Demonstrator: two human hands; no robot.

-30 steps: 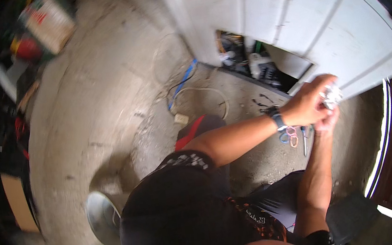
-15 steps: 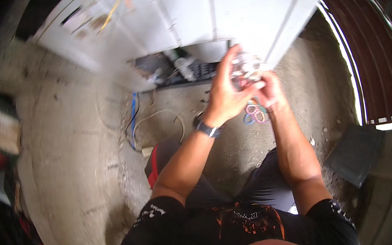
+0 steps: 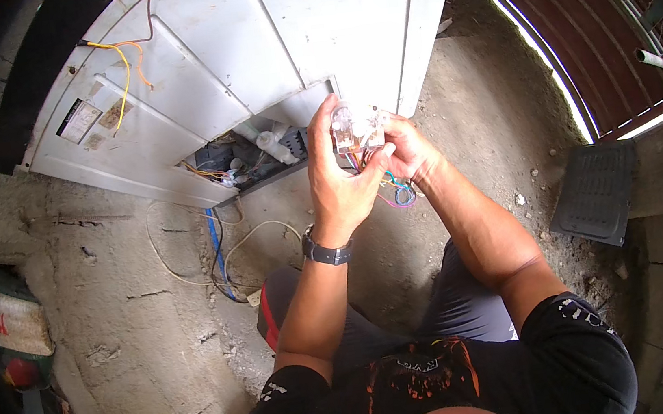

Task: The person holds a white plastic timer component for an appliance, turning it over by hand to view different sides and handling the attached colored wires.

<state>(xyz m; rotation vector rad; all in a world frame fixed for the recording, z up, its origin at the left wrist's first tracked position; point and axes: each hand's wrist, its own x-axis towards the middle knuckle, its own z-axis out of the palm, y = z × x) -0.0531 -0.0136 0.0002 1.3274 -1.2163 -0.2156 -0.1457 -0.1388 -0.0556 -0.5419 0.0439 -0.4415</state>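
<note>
A small clear plastic timer [image 3: 357,130], with metal parts showing through its case, is held upright in front of the white cabinet of a washing machine [image 3: 264,43]. My left hand [image 3: 342,197] grips its left side, thumb beneath and fingers up along the edge. My right hand [image 3: 411,150] closes on its right side, with the thumb near the lower edge. Thin coloured wires [image 3: 403,192] hang from the timer in loose coils below the hands. Behind my left hand, the cabinet's low opening [image 3: 240,156] shows a white drain fitting [image 3: 275,145] and more wires.
Yellow and orange wires [image 3: 124,75] dangle from the cabinet's upper left. A pale cord [image 3: 264,224] and a blue strip [image 3: 218,248] lie on the rough concrete floor. A dark panel [image 3: 596,193] lies at right, near a brown slatted gate [image 3: 574,40]. A sack [image 3: 16,321] stands far left.
The view has shifted, and the cabinet now sits further left in it. Both hands still hold the timer, which shows more sharply with its clear case facing up.
</note>
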